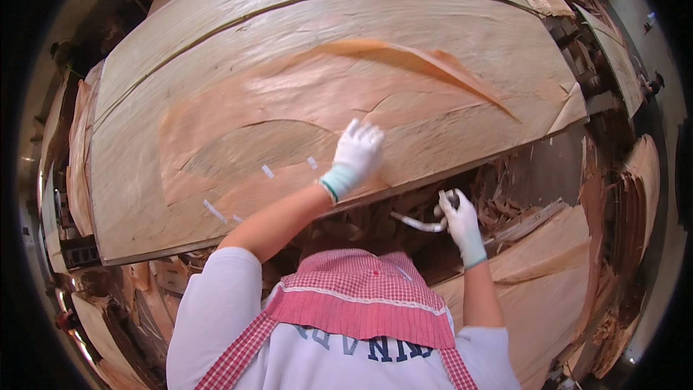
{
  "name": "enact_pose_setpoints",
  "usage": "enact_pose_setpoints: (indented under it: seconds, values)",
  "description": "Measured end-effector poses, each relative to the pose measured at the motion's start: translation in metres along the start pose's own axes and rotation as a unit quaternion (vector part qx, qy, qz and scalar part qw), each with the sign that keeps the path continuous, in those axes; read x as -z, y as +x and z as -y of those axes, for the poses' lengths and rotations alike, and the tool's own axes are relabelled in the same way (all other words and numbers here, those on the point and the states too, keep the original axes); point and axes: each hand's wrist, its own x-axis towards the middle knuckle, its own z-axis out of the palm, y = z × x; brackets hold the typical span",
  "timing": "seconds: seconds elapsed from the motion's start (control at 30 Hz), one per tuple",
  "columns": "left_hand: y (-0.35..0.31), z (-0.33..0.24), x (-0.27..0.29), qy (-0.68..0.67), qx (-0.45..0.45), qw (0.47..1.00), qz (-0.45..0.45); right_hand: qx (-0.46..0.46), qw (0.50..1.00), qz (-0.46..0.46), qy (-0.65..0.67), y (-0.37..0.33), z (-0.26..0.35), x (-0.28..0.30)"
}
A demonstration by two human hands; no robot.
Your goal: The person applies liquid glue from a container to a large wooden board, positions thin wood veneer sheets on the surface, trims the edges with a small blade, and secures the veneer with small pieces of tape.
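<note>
My left hand (357, 150), in a white knit glove, is over the middle of a broad wood veneer sheet (462, 22). Its fingers are curled in and slightly blurred; anything under them is hidden. Around it lies a thinner, pinkish veneer piece (281, 90) with curved tears and a raised, folded far edge. Short white tape strips (268, 171) stick to the veneer left of this hand. My right hand (464, 227), also gloved, is beyond the near edge of the sheet. It grips a small roll of tape (452, 198), from which a loose white tape end (422, 226) curves leftward.
Torn veneer scraps (516, 220) heap up below the sheet's near edge at right. Another veneer sheet (538, 282) lies by my right forearm. Stacked veneer sheets (81, 152) stand at far left, and more curled veneer (641, 180) is at far right.
</note>
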Motion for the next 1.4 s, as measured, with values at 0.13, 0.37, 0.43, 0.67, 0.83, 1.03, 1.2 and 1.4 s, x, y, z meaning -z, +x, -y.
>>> enact_pose_setpoints:
  seconds: [0.13, 0.37, 0.43, 0.67, 0.83, 1.03, 1.2, 1.4]
  values:
    - [0.127, 0.065, -0.021, 0.064, 0.136, 0.983, -0.108, -0.048, 0.995, -0.073, 0.041, -0.036, -0.031, 0.036]
    - [0.187, 0.150, -0.041, 0.176, 0.208, 0.939, 0.209, -0.037, 0.978, -0.177, 0.102, -0.057, -0.040, 0.119]
    - [0.159, 0.143, -0.041, 0.201, 0.165, 0.961, 0.096, -0.011, 0.980, -0.160, 0.119, -0.052, -0.019, 0.130]
    - [0.086, 0.033, 0.049, -0.101, 0.077, 0.956, 0.264, 0.074, 0.989, -0.004, 0.131, -0.003, 0.102, 0.113]
    - [0.113, 0.015, 0.125, -0.612, 0.163, 0.764, 0.117, 0.149, 0.983, 0.084, 0.071, 0.067, 0.194, 0.042]
    - [0.132, 0.057, 0.144, -0.778, 0.300, 0.547, -0.073, 0.263, 0.945, 0.192, -0.002, 0.136, 0.257, -0.059]
    - [0.105, 0.166, 0.053, -0.617, 0.462, 0.615, -0.165, 0.138, 0.964, 0.217, -0.063, 0.229, 0.233, -0.135]
    - [0.123, 0.316, -0.021, -0.151, 0.402, 0.879, -0.208, 0.105, 0.964, 0.231, -0.078, 0.331, 0.212, -0.213]
